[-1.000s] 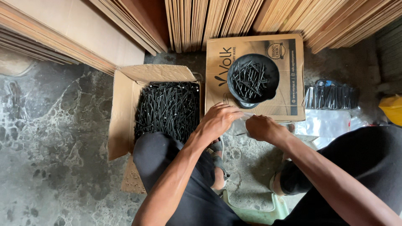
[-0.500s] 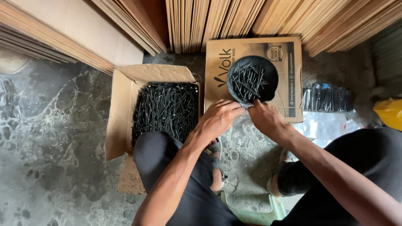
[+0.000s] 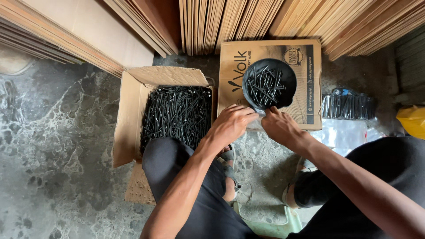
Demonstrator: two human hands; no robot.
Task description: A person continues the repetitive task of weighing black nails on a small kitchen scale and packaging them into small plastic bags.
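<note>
Your left hand and your right hand met just below the round black bowl of black nails, which sat on top of the closed brown cardboard carton with printed sides; both hands were at the bowl's near rim, where a bit of clear plastic showed between them; the left grip was curled with fingers bent inward toward that rim, and the right grip was drawn together with its fingertips against the rim's underside, though you could not tell from this view exactly what either one pinched; the loose black nails lay heaped inside the bowl; to the left of the carton stood the open brown cardboard box, packed full of long black nails, its flaps folded outward, touching your left knee in dark trousers; your legs were bent over the mottled grey stone floor; stacked thin wooden sheets leaned upright behind both boxes; clear plastic packets with dark contents lay to the right of the carton, and a yellow object sat at the far right edge.
</note>
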